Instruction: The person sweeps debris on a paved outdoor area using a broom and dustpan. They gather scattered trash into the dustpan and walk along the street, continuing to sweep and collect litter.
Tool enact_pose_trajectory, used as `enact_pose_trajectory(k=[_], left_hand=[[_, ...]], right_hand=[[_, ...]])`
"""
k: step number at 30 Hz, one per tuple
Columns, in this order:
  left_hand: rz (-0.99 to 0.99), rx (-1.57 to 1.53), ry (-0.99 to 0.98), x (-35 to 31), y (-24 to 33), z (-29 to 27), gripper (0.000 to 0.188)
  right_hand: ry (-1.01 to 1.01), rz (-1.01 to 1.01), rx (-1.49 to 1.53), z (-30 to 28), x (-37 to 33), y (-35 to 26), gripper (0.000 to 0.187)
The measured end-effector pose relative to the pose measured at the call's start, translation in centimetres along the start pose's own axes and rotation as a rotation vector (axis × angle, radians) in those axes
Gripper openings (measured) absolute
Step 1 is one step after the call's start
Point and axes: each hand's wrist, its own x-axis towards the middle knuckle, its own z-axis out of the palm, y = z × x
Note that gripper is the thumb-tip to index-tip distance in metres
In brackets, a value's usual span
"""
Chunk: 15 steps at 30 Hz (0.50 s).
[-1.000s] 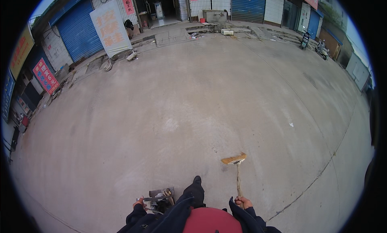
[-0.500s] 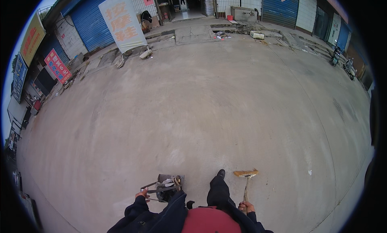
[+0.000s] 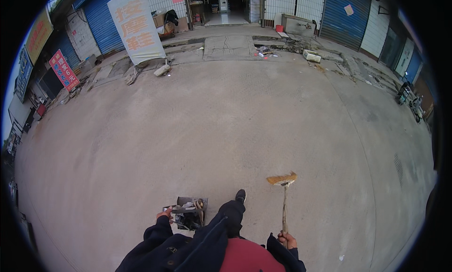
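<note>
My left hand (image 3: 165, 213) is closed round the handle of a dark dustpan (image 3: 203, 207), which hangs at my left side with crumpled litter and black plastic in it. On the other side my right hand (image 3: 287, 239) grips the wooden stick of a broom (image 3: 284, 179). The broom's straw-coloured bristles point away from me, ahead and to the right. Whether they touch the ground I cannot tell. One dark shoe (image 3: 240, 195) shows between the two tools.
Wide concrete pavement (image 3: 226, 126) spreads ahead. A white scrap (image 3: 341, 258) lies at the near right. Farther off are a leaning sign board (image 3: 136, 29), a pale block (image 3: 311, 56), scattered litter (image 3: 266, 53) by a broken kerb, an open doorway (image 3: 223, 8) and parked scooters (image 3: 410, 100).
The shopfronts and kerb look closer, and the white scrap has slid nearer my right side. The broom head has swung farther forward. Both hands keep their holds.
</note>
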Motion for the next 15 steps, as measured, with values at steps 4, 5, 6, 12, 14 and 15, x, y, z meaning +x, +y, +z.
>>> enact_pose_trajectory(k=[4, 5, 6, 12, 14, 15], left_hand=[[-0.052, 0.025, 0.025, 6.8, 10.1, 12.3, 0.047], [-0.052, 0.052, 0.005, 7.9, 12.8, 15.4, 0.047], [-0.058, 0.072, -0.012, 9.1, 15.8, 18.6, 0.048], [0.047, 0.067, -0.076, 14.9, 32.7, 34.6, 0.048], [0.059, 0.066, -0.096, 16.9, 37.3, 39.5, 0.048], [0.039, 0.066, -0.093, 17.5, 39.4, 42.1, 0.048]], right_hand=[[0.024, 0.019, 0.060, 3.5, 10.6, -9.3, 0.011], [0.027, -0.003, 0.080, 4.5, 13.3, -12.1, 0.011], [0.074, -0.012, 0.133, 5.3, 15.3, -14.4, 0.012], [0.276, -0.120, -0.012, 9.9, 28.5, -27.8, 0.014], [0.287, -0.222, -0.274, 10.6, 34.4, -31.8, 0.015], [0.247, -0.230, -0.318, 10.8, 37.2, -34.6, 0.014]])
